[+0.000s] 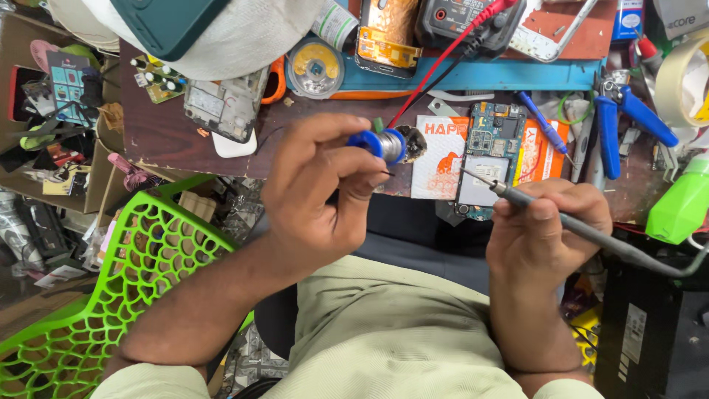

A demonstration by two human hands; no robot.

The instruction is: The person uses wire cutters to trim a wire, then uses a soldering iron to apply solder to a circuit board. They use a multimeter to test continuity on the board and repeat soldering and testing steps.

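Observation:
My left hand (321,188) is raised over the front edge of the workbench and grips a small solder spool (384,144) with blue flanges between thumb and fingers. My right hand (543,233) holds a grey soldering iron (517,198) like a pen, its thin tip pointing left toward the lower part of a phone circuit board (491,159). The board lies on an orange and white card (443,155). A grey cable runs from the iron off to the right.
The brown workbench (170,137) is crowded: a multimeter (469,22) with red and black leads, blue-handled pliers (617,114), a blue screwdriver (539,122), opened phones (221,107), a tape roll (683,77). A green plastic chair (111,295) stands at the left.

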